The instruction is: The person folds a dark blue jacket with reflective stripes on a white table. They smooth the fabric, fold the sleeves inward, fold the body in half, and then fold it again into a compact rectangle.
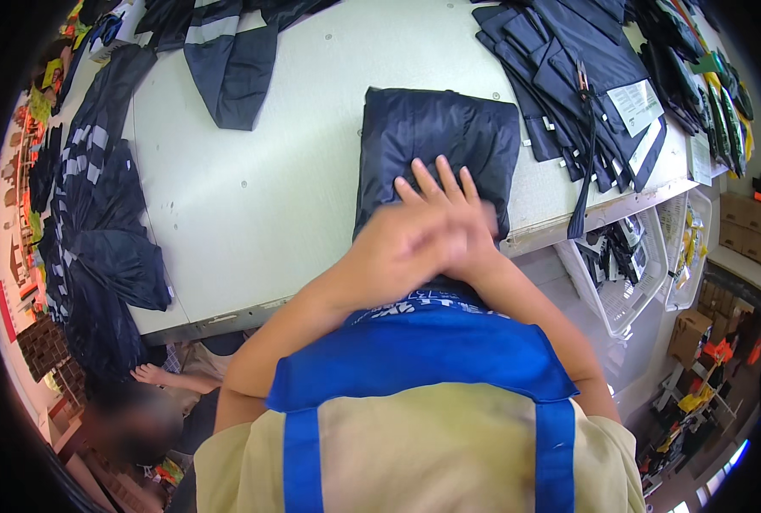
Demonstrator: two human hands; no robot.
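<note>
A folded dark navy garment (440, 128) of thin, shiny fabric lies on the white table in front of me. My right hand (449, 192) rests flat on its near part, fingers stretched out and spread. Crossing over the back of that hand is my left hand (410, 248), smeared by motion, so its fingers cannot be made out. The garment's near edge is hidden beneath my hands and wrists.
Flat black fabric pieces (551, 60) with white tags, a paper sheet (635, 107) and a dark strap (584, 171) lie at right. White baskets (616, 299) stand below. Dark garments (107, 188) cover the left edge. Another person's hand (151, 374) shows lower left.
</note>
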